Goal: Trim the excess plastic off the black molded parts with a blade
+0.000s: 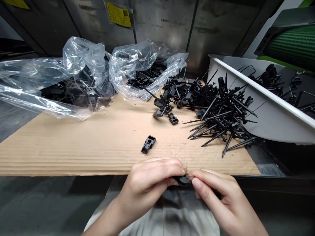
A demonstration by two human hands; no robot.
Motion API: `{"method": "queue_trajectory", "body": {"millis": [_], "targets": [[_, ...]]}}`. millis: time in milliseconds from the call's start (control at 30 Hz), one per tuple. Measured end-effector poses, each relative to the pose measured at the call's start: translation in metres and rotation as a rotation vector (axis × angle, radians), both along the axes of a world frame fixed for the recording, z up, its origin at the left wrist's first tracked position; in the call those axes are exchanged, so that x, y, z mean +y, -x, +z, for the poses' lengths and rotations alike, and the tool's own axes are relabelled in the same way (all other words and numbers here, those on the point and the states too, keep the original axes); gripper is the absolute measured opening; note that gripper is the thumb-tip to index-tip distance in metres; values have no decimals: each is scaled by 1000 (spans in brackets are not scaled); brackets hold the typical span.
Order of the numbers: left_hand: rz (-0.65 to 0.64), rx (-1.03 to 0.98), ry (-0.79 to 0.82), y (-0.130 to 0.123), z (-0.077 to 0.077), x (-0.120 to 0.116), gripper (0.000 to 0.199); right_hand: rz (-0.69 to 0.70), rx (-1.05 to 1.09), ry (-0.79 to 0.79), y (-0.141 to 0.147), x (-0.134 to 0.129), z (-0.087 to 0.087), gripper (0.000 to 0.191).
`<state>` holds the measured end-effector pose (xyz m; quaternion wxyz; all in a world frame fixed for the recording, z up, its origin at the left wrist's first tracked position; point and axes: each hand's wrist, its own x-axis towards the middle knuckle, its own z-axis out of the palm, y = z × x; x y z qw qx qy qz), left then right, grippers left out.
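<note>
My left hand and my right hand meet just past the front edge of a corrugated cardboard sheet. Between their fingertips they pinch a small black moulded plastic part, which is mostly hidden by the fingers. A tiny tan shred shows at the fingertips. A similar black part lies alone on the cardboard, ahead of my hands. Further back and to the right, a heap of black plastic parts with thin spiky runners covers the cardboard.
Clear plastic bags full of black parts lie along the back of the cardboard. A tilted white tub holding more black pieces stands at right. A metal wall with a yellow label rises behind, and green ribbed machinery shows top right.
</note>
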<state>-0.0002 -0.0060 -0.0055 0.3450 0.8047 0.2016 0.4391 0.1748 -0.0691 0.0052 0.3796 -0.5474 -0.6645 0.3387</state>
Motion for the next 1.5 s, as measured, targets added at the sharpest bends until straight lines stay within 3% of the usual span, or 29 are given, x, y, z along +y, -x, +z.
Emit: {"method": "queue_trajectory", "body": {"millis": [167,267,333,400,500,600,667,767,900,1000,1133,1367,1500], "targets": [[-18,-4,39,-1,0,1,19,224,174,478,-13,13,11,34],[6,3,57,0,-2,1,19,385,212,628,-16,14,12,28],[15,1,86,2,-2,0,20,364,264,653,-16,10,12,27],[18,14,117,3,-1,-1,24,239,405,655,-14,3,11,25],[6,46,170,4,-1,-4,28,-13,589,566,-7,-6,7,19],[-20,46,230,5,-1,-6,26,-219,548,201,3,-8,0,13],[-37,47,263,4,0,-6,24,-295,460,-57,10,-5,-5,17],[-55,52,282,4,2,-5,24,-322,367,-230,19,1,-9,24],[-35,49,247,4,5,-4,27,-315,330,-275,27,8,-7,20],[-35,65,222,5,5,-3,25,-315,333,-178,28,11,-4,9],[-83,53,215,5,5,-1,27,-329,362,-35,24,14,-5,18],[-104,46,263,7,1,-2,23,-374,347,-49,22,10,-9,27],[-61,49,295,8,-3,-4,21,-285,202,-100,20,2,-8,28]]}}
